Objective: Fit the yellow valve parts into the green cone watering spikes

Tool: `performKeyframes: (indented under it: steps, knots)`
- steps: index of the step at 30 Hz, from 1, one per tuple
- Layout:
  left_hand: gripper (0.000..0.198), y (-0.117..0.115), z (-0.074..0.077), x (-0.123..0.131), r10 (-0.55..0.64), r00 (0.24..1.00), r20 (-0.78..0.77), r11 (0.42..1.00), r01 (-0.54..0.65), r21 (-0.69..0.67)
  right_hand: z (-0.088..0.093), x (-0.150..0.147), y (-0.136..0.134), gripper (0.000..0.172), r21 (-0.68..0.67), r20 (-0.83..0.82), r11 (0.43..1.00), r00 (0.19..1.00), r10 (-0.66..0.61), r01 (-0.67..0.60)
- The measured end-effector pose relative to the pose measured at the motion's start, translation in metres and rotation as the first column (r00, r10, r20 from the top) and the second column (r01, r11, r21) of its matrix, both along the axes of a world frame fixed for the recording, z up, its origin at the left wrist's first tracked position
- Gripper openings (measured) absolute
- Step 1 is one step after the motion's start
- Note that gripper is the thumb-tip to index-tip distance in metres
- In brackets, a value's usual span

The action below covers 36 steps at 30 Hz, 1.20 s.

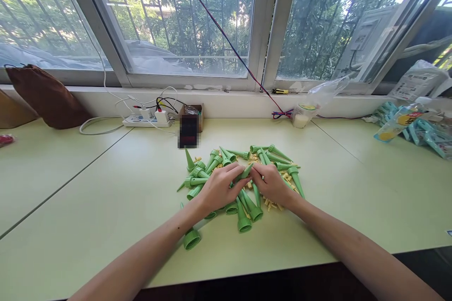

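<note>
My left hand (222, 183) is wrapped round a green plastic watering spike (245, 172), whose pointed end sticks up to the right between the two hands. Close beside it, my right hand (271, 182) has thumb and fingers pinched together near the spike; what they hold is hidden. Many more green spikes with ribbed, open cup ends lie loosely heaped around and under both hands, one of them a cup-end spike (244, 222) at the front. Small pale yellow pieces (271, 204) are scattered among the spikes, mostly on the right side.
Along the back of the pale table (106, 216) are a power strip (141, 121), a small box (199, 115) and a bagged cup (302, 115). A brown bag (47, 96) stands at the back left. Blue packets (420, 131) pile up at the right.
</note>
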<state>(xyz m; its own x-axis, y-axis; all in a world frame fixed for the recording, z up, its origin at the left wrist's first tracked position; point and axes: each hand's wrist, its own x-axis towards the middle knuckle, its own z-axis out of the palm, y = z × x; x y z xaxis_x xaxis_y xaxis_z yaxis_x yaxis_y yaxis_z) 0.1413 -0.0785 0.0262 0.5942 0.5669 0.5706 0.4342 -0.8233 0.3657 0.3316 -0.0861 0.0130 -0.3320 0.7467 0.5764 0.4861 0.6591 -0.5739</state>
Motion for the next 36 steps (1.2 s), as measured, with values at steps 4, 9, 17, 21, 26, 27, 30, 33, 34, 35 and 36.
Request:
performKeyframes:
  steps: [4,9,17,21,26,27,30,33,34,35,36]
  knots:
    - [0.02,-0.001,0.0,0.001,0.02,1.0,0.008,1.0,-0.02,0.019,-0.001,-0.001,0.0,0.038,-0.011,-0.032,1.0,0.999,-0.009,0.009]
    - [0.027,-0.001,0.001,0.003,0.074,0.995,0.07,0.997,-0.074,-0.005,0.003,-0.002,-0.002,0.035,-0.043,-0.081,0.999,0.996,-0.025,0.022]
    - [0.034,0.0,0.006,0.006,0.14,0.968,0.208,0.979,-0.104,-0.173,0.007,-0.003,-0.007,0.014,-0.028,-0.143,0.998,0.988,-0.056,0.052]
    - [0.037,0.0,0.006,0.006,0.145,0.951,0.274,0.96,-0.068,-0.271,0.011,-0.004,-0.01,0.014,-0.013,-0.153,1.0,0.988,-0.02,0.018]
    - [0.036,0.001,0.007,0.004,0.151,0.933,0.328,0.929,-0.021,-0.369,0.014,-0.004,-0.01,0.015,0.013,-0.116,1.0,0.993,0.01,-0.009]
    - [0.036,0.001,0.006,0.004,0.147,0.932,0.332,0.927,-0.013,-0.375,0.013,-0.004,-0.01,0.016,0.017,-0.112,1.0,0.994,0.016,-0.014]
    - [0.036,0.001,0.005,0.003,0.142,0.938,0.317,0.945,-0.033,-0.326,0.011,-0.004,-0.008,0.016,0.008,-0.113,1.0,0.993,0.026,-0.025]
    - [0.036,0.001,0.004,0.003,0.152,0.956,0.251,0.976,-0.105,-0.189,0.008,-0.003,-0.007,0.014,-0.007,-0.121,0.999,0.992,0.038,-0.039]
    - [0.036,0.001,0.004,0.002,0.155,0.962,0.227,0.982,-0.123,-0.146,0.007,-0.003,-0.007,0.013,-0.01,-0.124,0.999,0.991,0.043,-0.045]
    - [0.036,0.001,0.004,0.002,0.155,0.966,0.207,0.985,-0.134,-0.113,0.007,-0.003,-0.007,0.013,-0.012,-0.127,0.999,0.991,0.049,-0.051]
    - [0.034,0.001,0.005,0.002,0.154,0.969,0.192,0.986,-0.138,-0.092,0.006,-0.003,-0.007,0.012,-0.013,-0.129,0.998,0.99,0.052,-0.054]
